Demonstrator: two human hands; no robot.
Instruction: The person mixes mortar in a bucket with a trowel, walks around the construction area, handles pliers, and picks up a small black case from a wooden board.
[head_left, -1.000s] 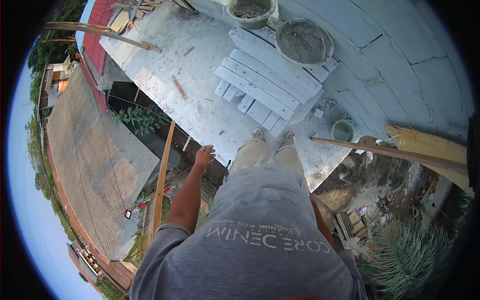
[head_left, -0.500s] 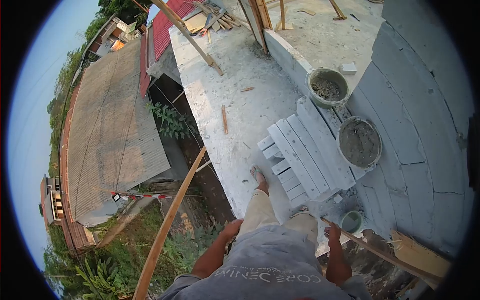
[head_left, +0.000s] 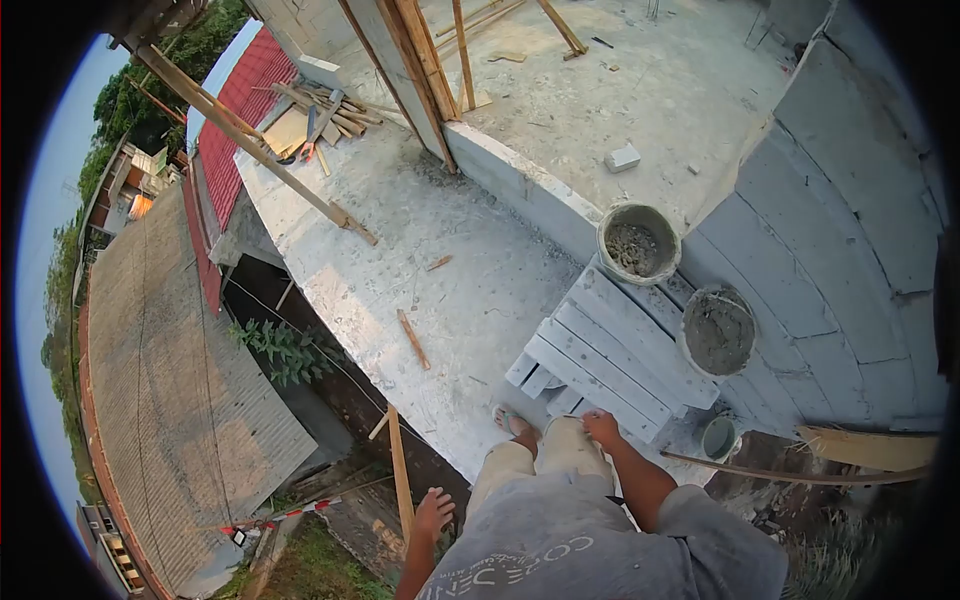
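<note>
Now the left hand (head_left: 433, 512) hangs with fingers parted, seemingly empty, by the pole (head_left: 397, 460); the right hand (head_left: 601, 428) is at the trousers (head_left: 568, 442), fingers curled, and I can't tell if they grip anything. The blocks (head_left: 600, 365) lie stacked just ahead, buckets (head_left: 686, 335) alongside. Looks like footwork, not handling; the next move calls for sure steps on this slab (head_left: 370, 270).

Two buckets (head_left: 718, 333) are set along the right side of the blocks (head_left: 602, 368), near the wall (head_left: 815, 255), and a stick (head_left: 413, 340) is left on the floor (head_left: 345, 275) to the left.
</note>
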